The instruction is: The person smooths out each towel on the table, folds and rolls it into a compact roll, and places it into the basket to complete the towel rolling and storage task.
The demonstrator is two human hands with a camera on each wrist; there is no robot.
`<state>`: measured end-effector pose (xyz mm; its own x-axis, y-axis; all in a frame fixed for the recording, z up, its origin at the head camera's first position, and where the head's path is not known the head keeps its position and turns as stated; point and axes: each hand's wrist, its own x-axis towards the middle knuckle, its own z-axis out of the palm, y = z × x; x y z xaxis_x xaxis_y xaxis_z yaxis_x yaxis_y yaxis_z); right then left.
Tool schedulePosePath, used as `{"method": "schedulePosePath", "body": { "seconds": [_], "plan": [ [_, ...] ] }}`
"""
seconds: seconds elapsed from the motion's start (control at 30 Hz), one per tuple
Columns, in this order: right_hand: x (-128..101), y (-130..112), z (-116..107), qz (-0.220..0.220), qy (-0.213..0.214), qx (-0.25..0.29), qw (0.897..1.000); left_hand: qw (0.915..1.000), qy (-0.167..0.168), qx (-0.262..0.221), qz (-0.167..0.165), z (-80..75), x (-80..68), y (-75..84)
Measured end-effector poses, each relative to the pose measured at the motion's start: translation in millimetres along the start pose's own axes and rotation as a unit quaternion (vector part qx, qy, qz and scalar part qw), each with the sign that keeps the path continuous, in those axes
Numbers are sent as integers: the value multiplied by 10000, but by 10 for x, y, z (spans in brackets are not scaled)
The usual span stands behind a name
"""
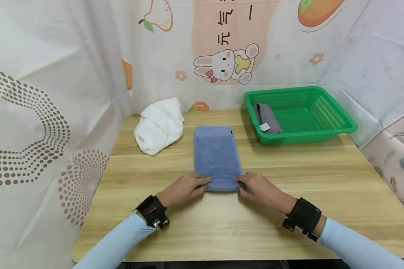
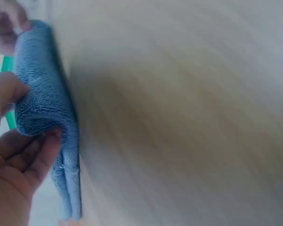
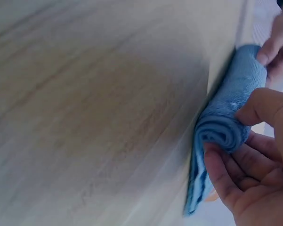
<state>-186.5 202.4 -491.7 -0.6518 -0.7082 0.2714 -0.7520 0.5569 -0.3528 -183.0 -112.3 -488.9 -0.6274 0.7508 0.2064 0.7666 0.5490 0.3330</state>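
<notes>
A blue towel (image 1: pixel 217 153), folded into a long strip, lies on the wooden table with its near end rolled up. My left hand (image 1: pixel 187 187) pinches the left end of the roll between thumb and fingers. At the opposite end my right hand (image 1: pixel 256 188) pinches the roll the same way. The right wrist view shows the coiled layers of the towel (image 3: pixel 221 132) between the right thumb and fingers (image 3: pixel 221 174). In the left wrist view the towel (image 2: pixel 42 75) bends over inside the left hand's grip, its flat part stretching away behind.
A crumpled white towel (image 1: pixel 159 125) lies at the back left of the table (image 1: pixel 148 239). To the back right stands a green basket (image 1: pixel 309 138) with a rolled grey towel (image 1: pixel 268 118) in its left side. Patterned curtains (image 1: pixel 161 59) hang behind and beside the table.
</notes>
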Motion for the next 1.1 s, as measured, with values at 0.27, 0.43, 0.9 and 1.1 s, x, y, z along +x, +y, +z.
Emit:
{"method": "schedulePosePath", "body": {
  "seconds": [0.27,0.43,0.9,1.1],
  "plan": [
    [192,161,-94,1349,-572,1493,9779,9931,100,-928,-707,-49,111,-94],
    [243,237,-133,1943,-830,2231,9516,9924,344,-886,-778,-43,145,-94],
    [218,-30,7,-151,504,-671,9964,9893,803,1211,147,81,99,-37],
    [129,-117,46,-760,299,-1465,9858,9849,386,1681,132,46,43,7]
  ]
}}
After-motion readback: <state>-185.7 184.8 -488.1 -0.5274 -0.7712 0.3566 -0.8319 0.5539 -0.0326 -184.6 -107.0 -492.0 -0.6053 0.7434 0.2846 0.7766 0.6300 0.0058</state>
